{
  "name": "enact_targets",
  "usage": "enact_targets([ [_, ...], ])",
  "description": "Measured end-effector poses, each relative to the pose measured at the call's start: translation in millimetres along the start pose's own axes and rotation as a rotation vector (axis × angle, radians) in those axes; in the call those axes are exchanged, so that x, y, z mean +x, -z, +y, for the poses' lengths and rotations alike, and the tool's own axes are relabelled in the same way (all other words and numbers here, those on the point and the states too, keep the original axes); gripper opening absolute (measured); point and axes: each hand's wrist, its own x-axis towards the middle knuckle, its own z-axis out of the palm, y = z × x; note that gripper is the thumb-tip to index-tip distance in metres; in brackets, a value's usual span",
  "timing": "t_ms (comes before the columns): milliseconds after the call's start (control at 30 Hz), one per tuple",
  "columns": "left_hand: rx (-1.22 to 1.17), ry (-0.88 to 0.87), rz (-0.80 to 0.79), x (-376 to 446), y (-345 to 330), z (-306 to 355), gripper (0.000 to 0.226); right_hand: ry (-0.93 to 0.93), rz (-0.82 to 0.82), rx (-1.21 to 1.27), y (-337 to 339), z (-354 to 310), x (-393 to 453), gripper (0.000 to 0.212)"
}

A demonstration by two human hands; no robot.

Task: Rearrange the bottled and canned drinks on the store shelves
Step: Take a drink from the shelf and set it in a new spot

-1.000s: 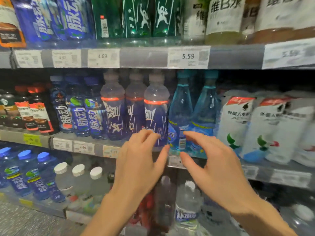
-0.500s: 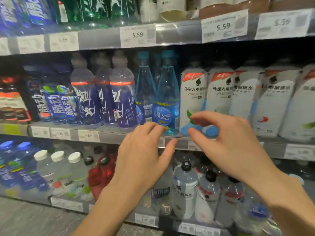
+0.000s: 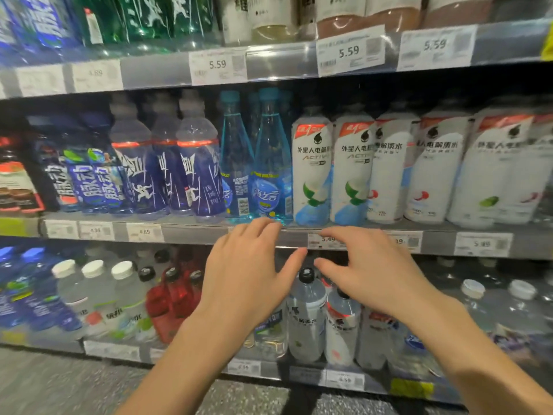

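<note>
On the middle shelf (image 3: 209, 232) stand dark blue sports-drink bottles (image 3: 200, 172), two light blue slim bottles (image 3: 270, 163) and a row of white-labelled drink bottles (image 3: 312, 172) to the right. My left hand (image 3: 251, 274) and my right hand (image 3: 371, 271) hover side by side in front of the shelf's edge, below the light blue and white bottles. Both have relaxed, spread fingers and hold nothing. Neither touches a bottle.
The lower shelf holds clear bottles with black caps (image 3: 306, 313), red bottles (image 3: 170, 298) and white-capped bottles (image 3: 95, 295). The upper shelf (image 3: 278, 61) carries green and brown bottles above price tags. Grey speckled floor (image 3: 59, 384) lies below.
The view has shifted right along the shelf, so the white-labelled bottles now sit centre. Both hands have dropped slightly to the shelf edge and stay empty.
</note>
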Motion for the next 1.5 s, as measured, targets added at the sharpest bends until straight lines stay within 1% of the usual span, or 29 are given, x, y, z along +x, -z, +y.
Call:
enact_targets([
  [100, 0.015, -0.004, -0.055, -3.7, -0.7, 7.7, 0.063, -0.031, -0.032, -0.016, 5.4, 8.6, -1.7, 0.055],
  [300, 0.011, -0.046, -0.161, -14.5, -2.0, 17.4, 0.050, -0.075, -0.023, -0.027, 15.0, 32.1, -7.0, 0.053],
  [433, 0.003, -0.045, -0.222, -22.0, -7.9, 15.9, 0.047, -0.094, -0.027, -0.027, 12.4, 45.6, -9.8, 0.054],
  [633, 0.039, -0.035, -0.303, -28.0, -26.9, 17.5, 0.044, -0.083, -0.107, -0.001, -3.2, 56.4, -9.3, 0.051],
  [833, 0.047, -0.059, -0.299, -22.8, -39.4, 26.4, 0.044, -0.113, -0.157, 0.015, -33.1, 68.0, -7.3, 0.054],
  [933, 0.032, -0.059, -0.304, -21.2, -49.1, 28.2, 0.045, -0.122, -0.155, 0.047, -53.3, 74.2, -4.4, 0.059],
  [1033, -0.005, -0.048, -0.315, -19.0, -61.1, 30.5, 0.044, -0.118, -0.189, 0.085, -72.4, 79.4, -0.7, 0.063],
  [1100, -0.021, -0.042, -0.324, -17.5, -69.0, 32.5, 0.043, -0.123, -0.218, 0.073, -84.3, 82.3, 0.3, 0.059],
  [1200, -0.045, -0.044, -0.326, -15.0, -81.2, 35.8, 0.043, -0.155, -0.227, 0.067, -98.2, 85.1, 1.0, 0.042],
  [1233, -0.059, -0.048, -0.327, -14.2, -85.4, 37.2, 0.044, -0.155, -0.231, 0.068, -102.1, 85.7, 1.4, 0.039],
  [1500, -0.070, -0.085, -0.368, -10.4, -109.5, 41.4, 0.041, -0.124, -0.165, 0.159, -122.7, 88.5, 6.2, 0.042],
])
